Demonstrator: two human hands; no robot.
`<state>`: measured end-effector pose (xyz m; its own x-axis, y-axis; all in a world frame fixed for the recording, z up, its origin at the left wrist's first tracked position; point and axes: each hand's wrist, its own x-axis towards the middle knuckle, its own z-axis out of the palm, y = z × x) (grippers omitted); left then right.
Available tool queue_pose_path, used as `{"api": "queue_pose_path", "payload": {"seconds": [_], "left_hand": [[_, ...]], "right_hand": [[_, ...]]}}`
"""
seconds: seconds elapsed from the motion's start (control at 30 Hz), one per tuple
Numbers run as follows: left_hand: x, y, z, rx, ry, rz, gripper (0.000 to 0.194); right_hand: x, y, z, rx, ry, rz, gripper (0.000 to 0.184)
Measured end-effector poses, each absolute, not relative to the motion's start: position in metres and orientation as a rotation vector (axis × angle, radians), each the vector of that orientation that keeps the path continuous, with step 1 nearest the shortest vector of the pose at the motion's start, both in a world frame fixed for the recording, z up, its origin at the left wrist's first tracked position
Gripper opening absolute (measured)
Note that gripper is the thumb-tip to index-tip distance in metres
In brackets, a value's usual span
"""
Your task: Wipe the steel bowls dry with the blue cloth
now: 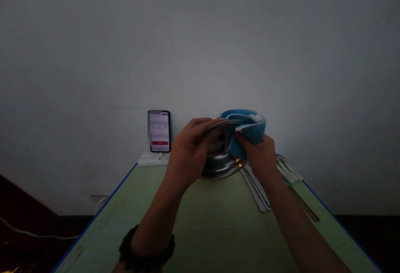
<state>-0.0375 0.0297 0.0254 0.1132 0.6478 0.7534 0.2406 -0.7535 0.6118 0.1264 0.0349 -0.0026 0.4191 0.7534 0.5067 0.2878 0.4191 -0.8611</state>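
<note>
My left hand (190,150) is closed round a shiny steel bowl (215,127), held tilted above a stack of steel plates (220,168) at the far end of the table. A blue cloth (246,129) is bunched in my right hand (261,156), which presses it against the bowl's rim and inside. Both hands meet over the plates. A dark band sits on my left wrist.
A phone (160,131) with a lit screen leans against the white wall on a white block. Flat steel cutlery (256,187) and brown chopsticks (304,204) lie right of the plates. The green table (212,223) has blue edges; a white cable (31,234) runs on the dark floor at left.
</note>
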Motion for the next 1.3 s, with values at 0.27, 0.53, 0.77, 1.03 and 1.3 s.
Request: {"api": "queue_pose_path", "payload": {"seconds": [0.27, 0.53, 0.77, 1.03, 1.3], "left_hand": [[-0.007, 0.042, -0.001, 1.240, 0.649, 2.033, 0.028], [-0.036, 0.036, 0.019, 1.472, 0.755, 1.692, 0.035], [-0.055, 0.017, 0.034, 1.967, 0.564, 1.177, 0.040], [-0.042, 0.017, 0.030, 2.156, 0.671, 1.228, 0.037], [-0.012, 0.013, 0.015, 1.891, 0.850, 2.095, 0.028]], "right_hand": [[0.090, 0.043, -0.023, -0.706, -0.544, 1.280, 0.029], [0.114, 0.044, -0.022, -0.907, -0.873, 1.247, 0.025], [0.147, 0.029, -0.001, -1.155, -1.611, 0.930, 0.022], [0.142, 0.026, 0.007, -1.262, -1.473, 0.608, 0.028], [0.116, 0.042, -0.014, -0.855, -0.754, 1.137, 0.034]]}}
